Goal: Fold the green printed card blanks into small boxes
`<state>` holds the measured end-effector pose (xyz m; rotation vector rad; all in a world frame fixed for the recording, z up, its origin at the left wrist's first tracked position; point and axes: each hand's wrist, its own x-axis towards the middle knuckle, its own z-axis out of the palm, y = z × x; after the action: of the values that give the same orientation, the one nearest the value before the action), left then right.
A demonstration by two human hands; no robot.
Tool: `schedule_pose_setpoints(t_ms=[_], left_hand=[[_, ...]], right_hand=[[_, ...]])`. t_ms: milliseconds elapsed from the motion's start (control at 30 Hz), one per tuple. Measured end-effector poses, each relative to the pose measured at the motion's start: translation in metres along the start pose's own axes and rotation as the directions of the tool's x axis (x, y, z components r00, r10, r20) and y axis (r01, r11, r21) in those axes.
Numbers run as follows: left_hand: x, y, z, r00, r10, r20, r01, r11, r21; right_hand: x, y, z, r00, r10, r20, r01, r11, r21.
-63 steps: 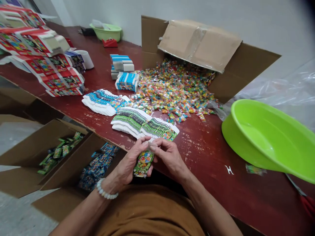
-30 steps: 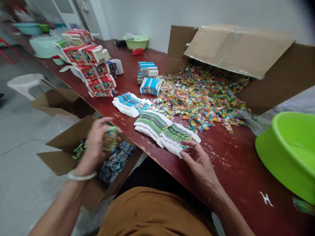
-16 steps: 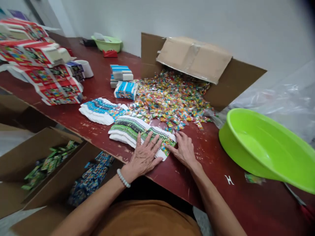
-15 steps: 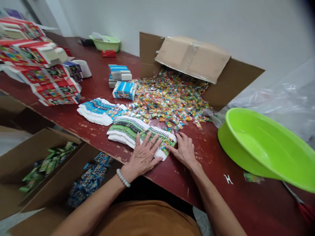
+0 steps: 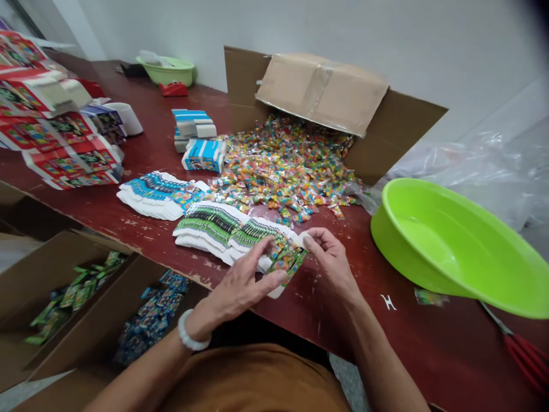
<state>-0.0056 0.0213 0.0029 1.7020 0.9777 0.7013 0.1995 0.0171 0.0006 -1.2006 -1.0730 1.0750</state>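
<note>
My right hand (image 5: pixel 333 260) pinches the upper right corner of a green printed flat carton (image 5: pixel 290 264), which is tilted up at the right end of a fanned row of green flat cartons (image 5: pixel 210 223). My left hand (image 5: pixel 240 281), with a pale bead bracelet at the wrist, is open over the near side of that row. Its thumb reaches the held carton's near edge; whether it touches I cannot tell. Behind lies a fanned row of blue flat cartons (image 5: pixel 154 194). Beyond the rows spreads a heap of small wrapped candies (image 5: pixel 278 166).
A cardboard box (image 5: pixel 321 91) on its side spills the candies. At right stand a green basin (image 5: pixel 429 246) and red-handled scissors (image 5: pixel 521 349). Blue bundles (image 5: pixel 205 154) and red carton stacks (image 5: pixel 72 154) stand left. Below the table edge, open boxes (image 5: pixel 86 309) hold filled packets.
My left hand has lifted off the green row and moved left. My right hand has raised the corner of the end carton. The view has shifted slightly to the right.
</note>
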Motion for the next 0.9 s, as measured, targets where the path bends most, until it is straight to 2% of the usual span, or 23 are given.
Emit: schedule_pose_setpoints(t_ms=[33,67,100,133,167,200,300,400,467,500,533,600,667,700,767,833,900], left_hand=[[-0.003,0.005,0.000,0.980,-0.082,0.179,0.121,0.969,-0.217],[-0.006,0.007,0.000,0.926,-0.108,0.362,0.251,0.892,-0.376],[-0.009,0.008,0.001,0.862,-0.090,0.498,0.358,0.804,-0.474],[-0.012,0.008,0.003,0.822,-0.061,0.566,0.423,0.730,-0.536],[-0.015,0.007,0.005,0.816,-0.041,0.577,0.445,0.681,-0.581],[-0.017,0.005,0.007,0.835,-0.030,0.549,0.430,0.659,-0.618],[-0.023,0.002,0.010,0.885,-0.008,0.465,0.353,0.662,-0.661],[-0.026,0.002,0.007,0.904,-0.030,0.426,0.334,0.670,-0.663],[-0.028,0.003,0.004,0.908,-0.052,0.415,0.336,0.680,-0.652],[-0.028,0.003,0.003,0.908,-0.054,0.415,0.336,0.686,-0.645],[-0.029,0.003,0.002,0.908,-0.050,0.416,0.332,0.691,-0.642],[-0.030,0.001,0.002,0.911,-0.046,0.410,0.327,0.687,-0.649],[-0.031,0.000,0.003,0.919,-0.058,0.390,0.322,0.683,-0.655],[-0.032,-0.001,0.003,0.922,-0.072,0.381,0.320,0.697,-0.642],[-0.033,-0.001,0.003,0.918,-0.087,0.387,0.315,0.755,-0.576],[-0.033,0.000,0.000,0.904,-0.088,0.419,0.301,0.826,-0.476],[-0.033,0.000,-0.003,0.883,-0.099,0.459,0.310,0.857,-0.412]], right_hand=[[-0.004,-0.008,0.005,0.998,0.001,0.065,-0.003,1.000,0.020],[-0.008,-0.015,0.011,0.992,0.008,0.126,-0.012,0.999,0.033],[-0.012,-0.019,0.016,0.984,0.017,0.177,-0.025,0.999,0.047],[-0.014,-0.021,0.021,0.976,0.025,0.216,-0.040,0.997,0.063],[-0.016,-0.022,0.025,0.970,0.031,0.242,-0.051,0.996,0.078],[-0.018,-0.021,0.028,0.965,0.034,0.259,-0.059,0.994,0.089],[-0.022,-0.017,0.033,0.952,0.051,0.303,-0.084,0.991,0.100],[-0.027,-0.017,0.035,0.941,0.029,0.338,-0.067,0.993,0.102],[-0.032,-0.019,0.035,0.950,-0.037,0.309,0.022,0.998,0.051],[-0.035,-0.020,0.034,0.958,-0.098,0.270,0.109,0.994,-0.026],[-0.038,-0.022,0.034,0.957,-0.176,0.231,0.211,0.968,-0.137],[-0.043,-0.024,0.033,0.918,-0.337,0.210,0.395,0.832,-0.389],[-0.046,-0.025,0.032,0.863,-0.410,0.295,0.504,0.676,-0.537],[-0.046,-0.026,0.031,0.843,-0.408,0.350,0.538,0.633,-0.557],[-0.045,-0.026,0.030,0.817,-0.373,0.440,0.573,0.612,-0.546],[-0.042,-0.027,0.029,0.810,-0.311,0.496,0.562,0.651,-0.510],[-0.039,-0.029,0.026,0.812,-0.241,0.531,0.522,0.706,-0.479]])
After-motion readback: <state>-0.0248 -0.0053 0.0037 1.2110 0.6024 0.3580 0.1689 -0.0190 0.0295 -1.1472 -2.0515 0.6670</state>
